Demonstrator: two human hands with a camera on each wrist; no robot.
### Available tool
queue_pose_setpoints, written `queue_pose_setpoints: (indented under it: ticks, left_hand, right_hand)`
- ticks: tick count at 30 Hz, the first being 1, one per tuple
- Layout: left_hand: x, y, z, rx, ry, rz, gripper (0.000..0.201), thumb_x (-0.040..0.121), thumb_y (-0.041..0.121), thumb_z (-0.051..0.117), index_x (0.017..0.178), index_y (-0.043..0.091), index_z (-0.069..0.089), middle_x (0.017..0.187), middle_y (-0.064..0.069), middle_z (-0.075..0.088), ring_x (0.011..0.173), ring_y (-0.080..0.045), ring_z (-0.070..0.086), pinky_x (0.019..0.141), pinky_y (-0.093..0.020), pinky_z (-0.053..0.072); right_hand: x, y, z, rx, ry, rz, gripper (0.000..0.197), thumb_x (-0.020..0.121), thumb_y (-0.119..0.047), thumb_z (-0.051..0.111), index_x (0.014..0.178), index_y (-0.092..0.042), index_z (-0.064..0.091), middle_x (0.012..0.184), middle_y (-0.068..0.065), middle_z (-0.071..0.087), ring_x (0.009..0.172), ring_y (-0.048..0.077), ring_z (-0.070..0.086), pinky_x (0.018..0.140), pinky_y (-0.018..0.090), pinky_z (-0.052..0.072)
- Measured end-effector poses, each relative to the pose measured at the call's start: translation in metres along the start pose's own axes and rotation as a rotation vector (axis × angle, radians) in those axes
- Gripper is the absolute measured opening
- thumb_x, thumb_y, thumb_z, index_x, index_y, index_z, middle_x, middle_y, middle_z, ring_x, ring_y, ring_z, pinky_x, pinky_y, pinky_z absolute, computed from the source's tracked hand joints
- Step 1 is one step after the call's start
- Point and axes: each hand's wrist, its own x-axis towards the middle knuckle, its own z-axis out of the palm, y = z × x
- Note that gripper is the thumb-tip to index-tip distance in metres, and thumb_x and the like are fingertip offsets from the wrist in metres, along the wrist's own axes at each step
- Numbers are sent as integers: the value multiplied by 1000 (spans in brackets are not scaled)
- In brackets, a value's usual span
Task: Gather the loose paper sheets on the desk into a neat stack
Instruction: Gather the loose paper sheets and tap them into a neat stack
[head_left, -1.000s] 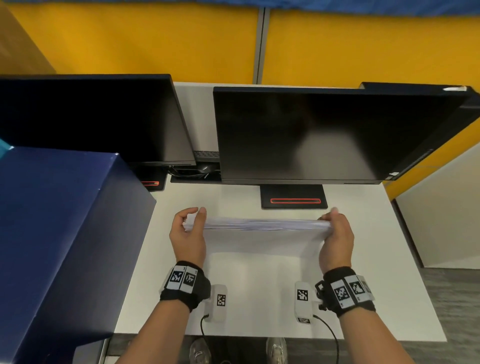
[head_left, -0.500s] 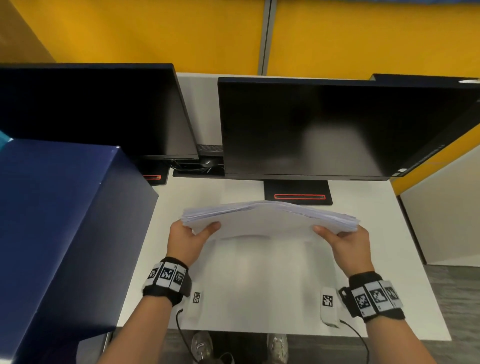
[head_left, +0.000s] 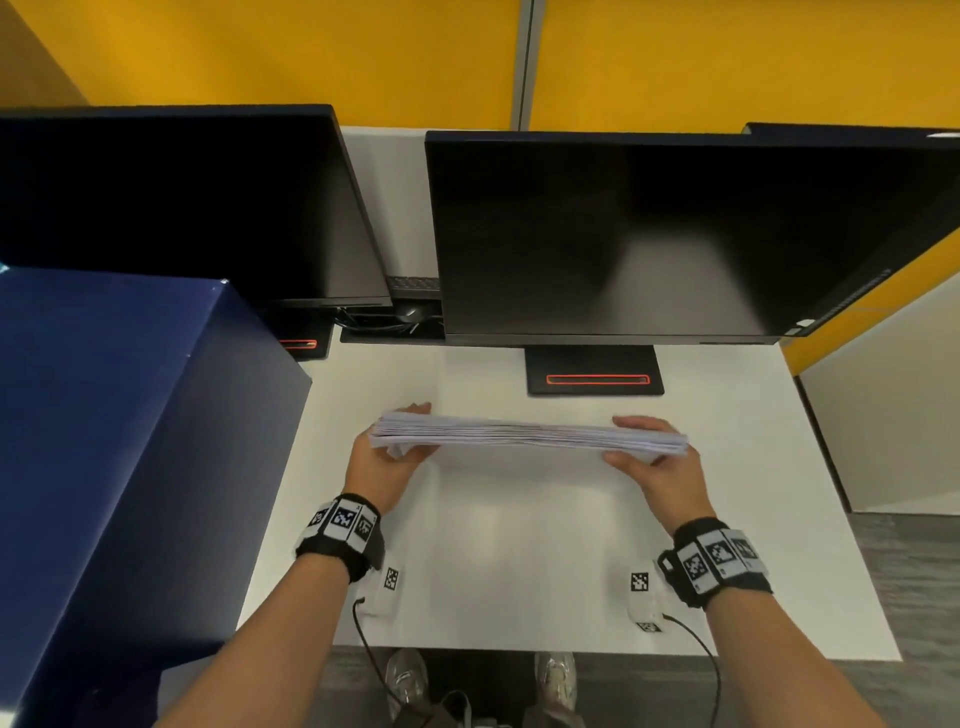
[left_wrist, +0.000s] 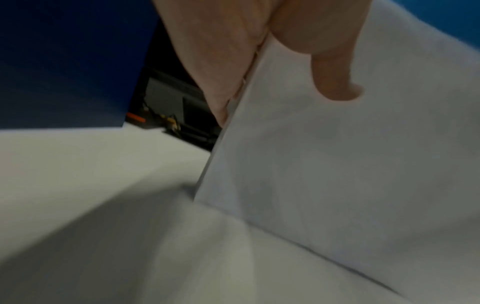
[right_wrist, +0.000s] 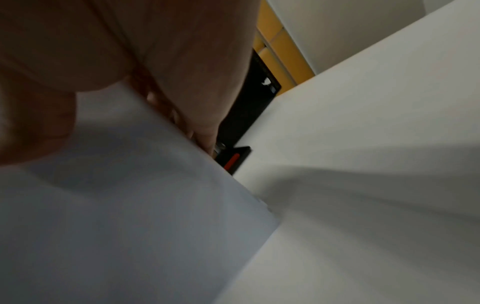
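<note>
White desk (head_left: 519, 571) is seen under a paper stack (head_left: 524, 435), held on edge near the desk's middle, toward its far edge. Stack ends are pinched by the left hand (head_left: 387, 460) and right hand (head_left: 660, 467), thumbs in front.

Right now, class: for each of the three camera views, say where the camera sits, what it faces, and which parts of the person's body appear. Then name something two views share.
Head: on the head, looking forward and down at the desk; shows both forearms, left hand and right hand gripping the paper stack.
Left wrist: under the left hand, looking along its fingers at the stack.
Right wrist: under the right hand, facing the stack; palm and fingers show.
Shared: all three show the stack and desk.
</note>
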Motion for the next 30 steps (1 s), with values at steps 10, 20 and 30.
queue_pose_setpoints:
  ticks: [10, 20, 30]
  left_hand:
    - [-14, 2, 6, -98, 83, -33, 44, 77, 23, 83, 116, 15, 64, 104, 8, 70, 96, -4, 65, 92, -24, 53]
    - [-8, 39, 25, -445, 408, -95, 26, 88, 44, 68, 99, 20, 67, 100, -6, 72, 95, -23, 66, 96, -50, 52]
    - [-1, 3, 8, -101, 83, -47, 63, 69, 15, 88, 124, 25, 59, 108, 16, 64, 101, 1, 60, 84, -9, 49]
  right_hand:
    - [-7, -4, 4, 18, 74, 89, 31, 73, -33, 84, 94, -16, 70, 91, 1, 72, 78, 13, 68, 79, 40, 57]
    - [-2, -24, 19, 294, 382, 65, 16, 84, -33, 71, 77, -22, 62, 94, 11, 73, 88, 13, 62, 91, 32, 43]
    - [0, 6, -7, 114, -15, 3, 59, 72, -10, 84, 124, -21, 58, 115, 1, 69, 105, 16, 66, 92, 31, 52]
